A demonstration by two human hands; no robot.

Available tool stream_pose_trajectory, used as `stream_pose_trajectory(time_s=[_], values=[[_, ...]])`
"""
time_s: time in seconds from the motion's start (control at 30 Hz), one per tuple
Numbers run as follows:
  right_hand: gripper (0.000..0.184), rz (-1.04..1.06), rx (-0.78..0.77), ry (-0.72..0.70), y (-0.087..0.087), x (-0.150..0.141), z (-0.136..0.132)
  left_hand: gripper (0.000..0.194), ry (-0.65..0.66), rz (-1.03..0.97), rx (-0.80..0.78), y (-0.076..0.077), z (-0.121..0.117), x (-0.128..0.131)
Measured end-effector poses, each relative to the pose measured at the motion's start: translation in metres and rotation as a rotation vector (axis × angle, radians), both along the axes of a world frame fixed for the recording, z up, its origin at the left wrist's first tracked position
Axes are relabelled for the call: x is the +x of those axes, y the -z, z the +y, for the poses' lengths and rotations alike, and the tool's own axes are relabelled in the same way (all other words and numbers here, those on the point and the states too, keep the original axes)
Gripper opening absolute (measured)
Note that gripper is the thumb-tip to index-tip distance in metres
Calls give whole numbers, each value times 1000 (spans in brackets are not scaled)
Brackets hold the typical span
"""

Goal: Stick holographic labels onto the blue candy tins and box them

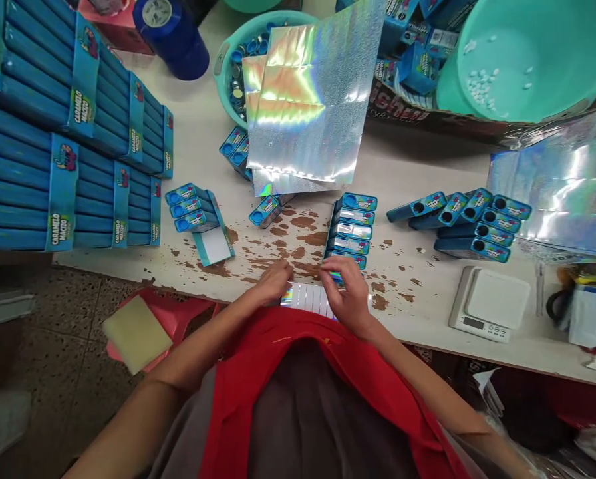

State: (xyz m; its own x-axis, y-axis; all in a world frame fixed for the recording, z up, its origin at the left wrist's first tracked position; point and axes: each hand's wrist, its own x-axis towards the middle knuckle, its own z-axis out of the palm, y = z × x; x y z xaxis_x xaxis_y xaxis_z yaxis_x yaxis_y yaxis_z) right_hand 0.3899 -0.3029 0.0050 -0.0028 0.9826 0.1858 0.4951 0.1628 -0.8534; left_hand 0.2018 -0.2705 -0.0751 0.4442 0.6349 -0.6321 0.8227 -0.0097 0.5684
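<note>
My right hand bends its fingers over the near end of a row of slim blue packs. Silvery strips cross the ends of some of these packs. Whatever is between the right fingertips is hidden. My left hand rests at the table edge with its fingers pressed together; I cannot see what they pinch. Between the hands and the red apron lies a sheet of shiny silver strips, partly covered by the apron and right hand.
Large blue packs are stacked at left. A teal basin holds small caps under holographic sheets. More slim packs lie right, near a white scale. A teal tub with white pieces stands behind.
</note>
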Motion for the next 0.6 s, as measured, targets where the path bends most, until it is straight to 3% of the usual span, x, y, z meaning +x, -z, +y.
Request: stream_pose_trajectory(time_s=[0.13,0.3,0.43,0.6], values=[[13,25,-238,-204,27,-17,-20,9,-166,-126,-134,7,-8,-7],[25,-174,-364,-348,66,-28,-25,16,-493,-358,-311,9,-17,-12],[24,-326,-374,-450,77,-34,-27,25,-523,-338,-297,8,-20,-8],[19,-368,-337,-515,72,-34,-30,23,-521,-221,-189,6,-16,-3]])
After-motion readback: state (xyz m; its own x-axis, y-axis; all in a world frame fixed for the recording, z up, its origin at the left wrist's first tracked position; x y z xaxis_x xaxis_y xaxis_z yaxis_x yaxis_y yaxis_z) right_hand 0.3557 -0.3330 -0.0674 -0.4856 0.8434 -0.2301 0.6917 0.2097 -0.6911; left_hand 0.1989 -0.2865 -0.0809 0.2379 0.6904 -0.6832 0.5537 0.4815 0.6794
